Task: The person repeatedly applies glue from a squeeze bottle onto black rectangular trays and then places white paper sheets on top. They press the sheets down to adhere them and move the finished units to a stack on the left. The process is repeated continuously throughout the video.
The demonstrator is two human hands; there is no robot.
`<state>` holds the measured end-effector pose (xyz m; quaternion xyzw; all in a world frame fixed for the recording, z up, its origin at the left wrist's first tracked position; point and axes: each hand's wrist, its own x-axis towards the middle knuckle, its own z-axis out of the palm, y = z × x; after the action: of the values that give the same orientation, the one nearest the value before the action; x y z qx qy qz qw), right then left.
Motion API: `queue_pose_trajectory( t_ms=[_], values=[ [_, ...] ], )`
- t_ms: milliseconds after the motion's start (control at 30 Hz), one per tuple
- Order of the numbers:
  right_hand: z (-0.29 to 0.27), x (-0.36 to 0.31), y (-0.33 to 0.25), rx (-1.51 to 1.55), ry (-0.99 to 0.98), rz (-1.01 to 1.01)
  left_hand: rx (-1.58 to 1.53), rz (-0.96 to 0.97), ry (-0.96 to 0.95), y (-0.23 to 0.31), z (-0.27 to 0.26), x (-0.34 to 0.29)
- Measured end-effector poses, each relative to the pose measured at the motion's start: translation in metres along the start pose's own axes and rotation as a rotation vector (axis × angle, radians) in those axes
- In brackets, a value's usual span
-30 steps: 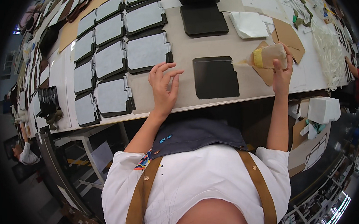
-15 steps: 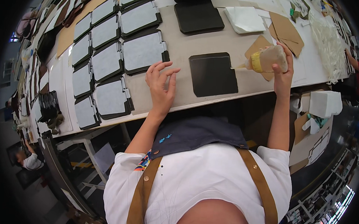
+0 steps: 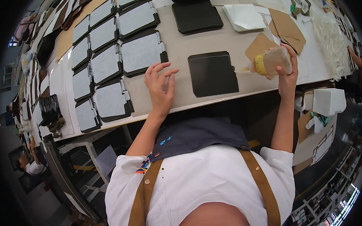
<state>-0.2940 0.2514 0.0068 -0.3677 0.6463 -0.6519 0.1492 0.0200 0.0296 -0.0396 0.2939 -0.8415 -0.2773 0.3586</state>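
- Head view: the right hand (image 3: pixel 288 71) is closed around a cloudy, translucent plastic bottle with a yellow band (image 3: pixel 277 62); the bottle is tilted nearly flat, probably so that its thin nozzle can point left.
- The nozzle is near the notched right edge of a flat, black, nearly square panel (image 3: pixel 213 75); whether they touch, I cannot tell.
- This panel lies alone on the beige table surface (image 3: pixel 176 50), close to the front edge, perhaps for being within easy reach of both hands.
- The left hand (image 3: pixel 160 82) is empty, with fingers spread and loosely bent, above the table to the left of the panel.
- Farther left, pale grey rectangular sheets with black borders (image 3: pixel 142 50) lie in overlapping rows, which seems to save space and leave their edges exposed.
- Behind the panel rests another black, flat piece (image 3: pixel 197 17), beside a folded white sheet (image 3: pixel 243 18).
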Motion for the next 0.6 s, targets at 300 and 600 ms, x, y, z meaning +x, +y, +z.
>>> queue_pose_trajectory(
  t_ms=[300,600],
  values=[
    [0.0,-0.01,-0.008,0.039,-0.038,0.027,0.034,-0.001,-0.029,-0.001,-0.002,-0.002],
    [0.01,-0.007,-0.009,0.047,-0.058,0.003,0.014,0.01,-0.009,-0.004,0.0,-0.002]
  ],
)
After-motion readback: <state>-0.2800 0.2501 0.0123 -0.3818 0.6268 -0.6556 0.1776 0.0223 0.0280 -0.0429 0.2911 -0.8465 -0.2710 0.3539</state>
